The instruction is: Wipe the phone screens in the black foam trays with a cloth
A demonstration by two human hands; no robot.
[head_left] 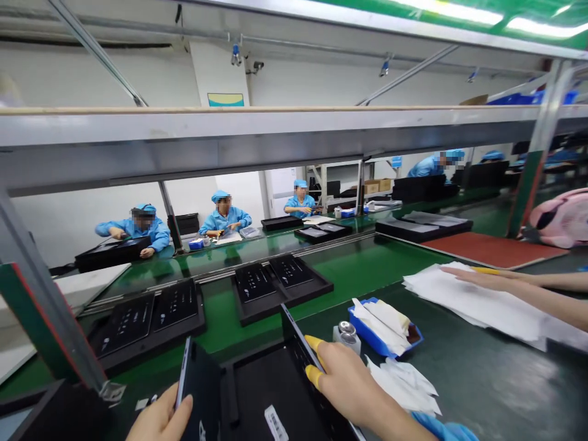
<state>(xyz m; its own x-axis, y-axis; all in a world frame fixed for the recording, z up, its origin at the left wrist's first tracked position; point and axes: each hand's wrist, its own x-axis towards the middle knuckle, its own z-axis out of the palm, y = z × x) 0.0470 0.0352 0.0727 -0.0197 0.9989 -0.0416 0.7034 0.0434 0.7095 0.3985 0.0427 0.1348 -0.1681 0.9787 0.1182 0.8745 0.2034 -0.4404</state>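
Note:
My left hand (160, 421) is at the bottom edge, its fingers closed round a thin black slab (199, 392) held upright on its edge. My right hand (351, 383), with yellow finger cots on two fingertips, grips the raised right rim of a black open case (271, 383) that lies in front of me. A white barcode label (275, 422) sits on the case's inner surface. Both hands are close together, on either side of the case.
Black trays with dark panels (275, 283) ride the green conveyor (358, 266). To my right are a blue tray of white wipes (383, 327), a small metal bottle (346, 334) and loose wipes (404, 383). A co-worker's hand (487, 278) rests on white sheets. A slanted frame post (46, 306) stands left.

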